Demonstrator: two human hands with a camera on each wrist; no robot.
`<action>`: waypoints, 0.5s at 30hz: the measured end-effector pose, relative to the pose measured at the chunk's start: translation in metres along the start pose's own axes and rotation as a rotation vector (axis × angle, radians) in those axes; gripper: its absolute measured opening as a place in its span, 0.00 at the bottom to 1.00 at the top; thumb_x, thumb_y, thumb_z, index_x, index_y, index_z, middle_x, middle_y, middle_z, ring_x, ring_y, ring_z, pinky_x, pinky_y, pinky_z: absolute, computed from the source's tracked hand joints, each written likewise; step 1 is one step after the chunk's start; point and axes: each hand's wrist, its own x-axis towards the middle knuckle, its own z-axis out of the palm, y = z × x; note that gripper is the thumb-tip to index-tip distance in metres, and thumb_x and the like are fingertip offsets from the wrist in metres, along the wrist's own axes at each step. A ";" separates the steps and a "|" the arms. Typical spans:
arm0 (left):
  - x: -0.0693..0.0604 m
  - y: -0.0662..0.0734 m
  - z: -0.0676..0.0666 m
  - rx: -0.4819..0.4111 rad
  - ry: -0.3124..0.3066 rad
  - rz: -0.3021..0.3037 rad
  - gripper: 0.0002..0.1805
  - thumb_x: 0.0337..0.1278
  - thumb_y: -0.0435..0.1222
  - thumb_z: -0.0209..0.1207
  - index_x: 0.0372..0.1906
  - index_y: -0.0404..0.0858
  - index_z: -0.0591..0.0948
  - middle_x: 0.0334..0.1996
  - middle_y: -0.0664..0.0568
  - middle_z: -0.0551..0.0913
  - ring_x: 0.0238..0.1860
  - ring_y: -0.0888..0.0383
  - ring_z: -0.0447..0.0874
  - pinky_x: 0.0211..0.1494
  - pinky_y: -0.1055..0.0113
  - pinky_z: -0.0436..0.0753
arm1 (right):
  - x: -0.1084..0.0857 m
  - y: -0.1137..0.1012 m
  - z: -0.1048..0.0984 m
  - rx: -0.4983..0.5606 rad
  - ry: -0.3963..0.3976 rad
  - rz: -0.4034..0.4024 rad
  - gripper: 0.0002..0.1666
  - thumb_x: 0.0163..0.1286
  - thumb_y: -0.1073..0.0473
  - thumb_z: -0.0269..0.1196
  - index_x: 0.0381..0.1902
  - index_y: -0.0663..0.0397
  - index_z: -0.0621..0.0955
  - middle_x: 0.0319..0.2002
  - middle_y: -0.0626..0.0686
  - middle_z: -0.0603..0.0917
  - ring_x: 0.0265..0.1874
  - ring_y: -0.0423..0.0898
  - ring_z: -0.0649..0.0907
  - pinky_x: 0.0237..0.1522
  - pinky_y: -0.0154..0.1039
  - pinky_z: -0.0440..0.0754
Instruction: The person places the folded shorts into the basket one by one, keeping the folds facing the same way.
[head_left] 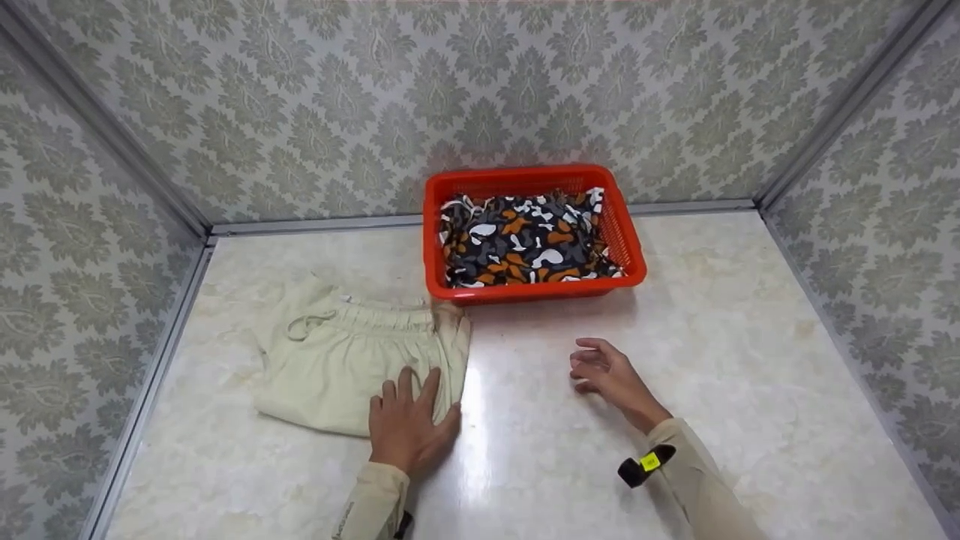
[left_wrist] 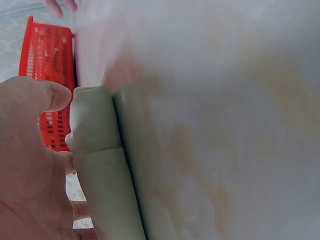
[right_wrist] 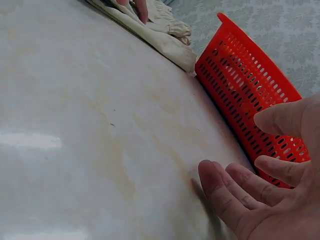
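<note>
Pale green drawstring shorts lie on the table at the left, their gathered waistband towards the back and the right side folded over. The left hand rests on their lower right part with its fingers spread. In the left wrist view, a folded edge of the shorts runs beside the left hand. Right of the shorts, the right hand hovers over the table, holding nothing, its fingers loosely bent; the right wrist view shows the same hand near the basket.
A red perforated basket stands against the back wall, behind and right of the shorts. Inside it lies camouflage-patterned cloth in black, orange, white and grey. Patterned wall panels with grey metal edging enclose the table.
</note>
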 end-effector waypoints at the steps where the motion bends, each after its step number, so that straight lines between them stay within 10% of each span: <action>1: -0.001 0.003 0.000 -0.014 -0.009 -0.001 0.38 0.64 0.64 0.50 0.72 0.49 0.73 0.65 0.36 0.71 0.57 0.36 0.71 0.50 0.44 0.71 | 0.000 -0.001 0.001 0.008 -0.004 0.016 0.34 0.73 0.59 0.63 0.73 0.56 0.66 0.62 0.62 0.76 0.52 0.54 0.82 0.53 0.46 0.83; 15: -0.006 0.044 0.005 -0.182 -0.087 0.023 0.39 0.64 0.65 0.48 0.74 0.49 0.71 0.71 0.35 0.67 0.65 0.33 0.66 0.56 0.40 0.67 | -0.004 -0.009 0.011 0.236 -0.087 0.149 0.42 0.72 0.55 0.65 0.76 0.54 0.58 0.67 0.62 0.71 0.62 0.57 0.78 0.61 0.51 0.78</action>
